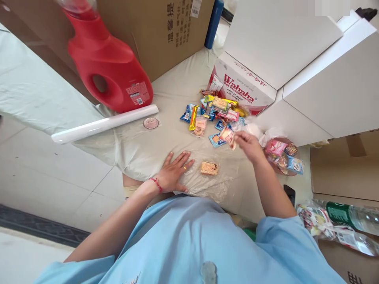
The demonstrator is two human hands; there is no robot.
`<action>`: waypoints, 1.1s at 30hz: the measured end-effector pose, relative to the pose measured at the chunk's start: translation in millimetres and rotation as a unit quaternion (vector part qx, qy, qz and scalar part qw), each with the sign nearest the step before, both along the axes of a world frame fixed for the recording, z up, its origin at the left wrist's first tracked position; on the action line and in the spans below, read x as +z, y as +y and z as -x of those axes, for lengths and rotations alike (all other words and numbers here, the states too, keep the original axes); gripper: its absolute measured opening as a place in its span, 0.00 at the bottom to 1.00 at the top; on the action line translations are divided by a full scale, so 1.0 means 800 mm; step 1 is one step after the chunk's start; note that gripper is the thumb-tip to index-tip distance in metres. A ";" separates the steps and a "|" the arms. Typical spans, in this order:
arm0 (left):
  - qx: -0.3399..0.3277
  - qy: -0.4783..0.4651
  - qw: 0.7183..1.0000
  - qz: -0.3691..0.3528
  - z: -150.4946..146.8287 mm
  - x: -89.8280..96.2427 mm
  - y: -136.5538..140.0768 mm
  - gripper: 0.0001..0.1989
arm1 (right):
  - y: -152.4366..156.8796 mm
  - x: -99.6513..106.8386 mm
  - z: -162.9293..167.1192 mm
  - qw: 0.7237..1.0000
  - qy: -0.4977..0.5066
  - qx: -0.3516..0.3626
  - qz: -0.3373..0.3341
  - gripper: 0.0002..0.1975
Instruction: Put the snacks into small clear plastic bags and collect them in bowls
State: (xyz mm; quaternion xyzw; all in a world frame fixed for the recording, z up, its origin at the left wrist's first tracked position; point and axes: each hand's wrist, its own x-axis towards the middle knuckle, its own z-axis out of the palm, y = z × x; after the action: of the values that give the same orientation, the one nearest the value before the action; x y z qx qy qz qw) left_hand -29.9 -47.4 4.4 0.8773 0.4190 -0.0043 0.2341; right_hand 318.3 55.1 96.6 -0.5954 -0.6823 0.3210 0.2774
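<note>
The counter (171,90) in front of me wears a pale, wrinkled plastic cover. Behind it stands a big brown carton (148,43), its printing turned sideways to me: I read 温馨提 in large characters, with finer lines beside them that I can't make out, and a barcode sticker near the top. The red jug (109,67) with the looped handle leans by that carton; its label has a barcode, but the words are too small. Next to the white panels (281,35), a white-and-red box (245,92) says "Wahaha®" in red, then "PURIFIED WATER FOR DRINKING". A glossy white roll (106,123) lies at the foot of the jug. Lower right is a clear bottle (337,213) with a green label, its writing too small for me.

Against the Wahaha box sits a heap of wrapped snacks (220,103), blue, yellow and pink, their lettering unreadable from here. More packets fill a pinkish bowl (270,161) to my right. My left hand (176,171) lies flat on the cover, fingers spread and holding nothing. My right hand (250,146) pinches a red-and-cream packet (227,136) by its edge, above a blue packet (217,141). Between my hands, nearer me, rests one clear-wrapped biscuit (209,168). A round pink disc (151,123) lies just beside the roll's end.
</note>
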 end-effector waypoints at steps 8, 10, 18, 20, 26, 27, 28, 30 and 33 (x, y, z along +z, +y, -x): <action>0.038 -0.085 0.995 -0.041 0.022 -0.010 0.002 0.48 | -0.104 -0.076 0.044 0.988 0.031 0.079 0.125 0.13; 0.064 -0.137 0.986 -0.073 0.028 -0.003 -0.008 0.37 | -0.103 -0.081 0.042 0.991 0.037 0.072 0.104 0.12; 0.008 -0.137 0.977 -0.161 0.022 0.019 -0.049 0.35 | -0.109 -0.080 0.051 0.987 0.070 0.101 0.100 0.10; 0.040 -0.108 0.979 -0.165 0.022 0.013 -0.052 0.32 | -0.111 -0.084 0.055 0.990 0.056 0.093 0.093 0.10; 0.093 -0.184 0.956 -0.207 0.012 0.027 -0.039 0.38 | -0.122 -0.071 0.058 0.999 -0.008 0.042 0.034 0.14; 0.064 -0.188 0.958 -0.208 0.004 0.036 -0.033 0.40 | -0.126 -0.063 0.056 0.999 -0.010 0.030 0.018 0.13; 0.027 -0.185 0.960 -0.208 -0.005 0.044 -0.026 0.41 | -0.133 -0.054 0.053 1.000 -0.012 0.020 0.001 0.12; -0.056 -0.170 0.963 -0.200 -0.024 0.061 -0.009 0.42 | -0.153 -0.037 0.045 0.999 -0.023 0.023 -0.028 0.11; -0.150 -0.145 0.964 -0.162 -0.044 0.073 0.016 0.42 | -0.197 -0.029 0.031 0.990 -0.071 0.103 -0.062 0.13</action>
State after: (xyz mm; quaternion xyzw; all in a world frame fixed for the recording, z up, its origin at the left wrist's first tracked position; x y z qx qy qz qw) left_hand 5.0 -34.4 62.9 0.9476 0.2387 0.1562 0.1436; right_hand 293.4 -102.5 73.4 -0.5248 -0.7768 0.2617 0.2295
